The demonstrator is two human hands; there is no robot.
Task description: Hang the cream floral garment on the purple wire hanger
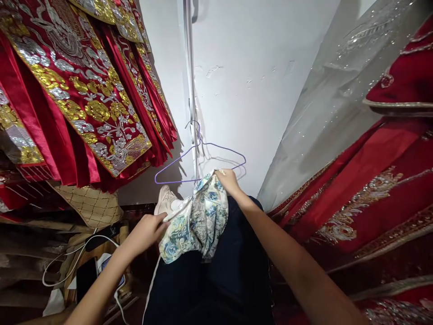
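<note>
- Head view: left hand [146, 232] and right hand [228, 181] each pinch the upper edge of floral-print cloth [208, 216], above dark trousers [230, 280].
- Purple hanger [202, 143] just beyond.
- Step, judged: holding edge spread; next move calls for steady pinches.

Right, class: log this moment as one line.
left hand: pinching floral fabric | right hand: pinching its top edge | purple hanger: beyond fabric

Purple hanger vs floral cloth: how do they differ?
The hanger is plain purple; the floral cloth, blue-green on cream. The hanger is a thin open frame; the cloth, soft folds. The hanger hangs at the pole; the left hand and right hand hold the cloth.
</note>
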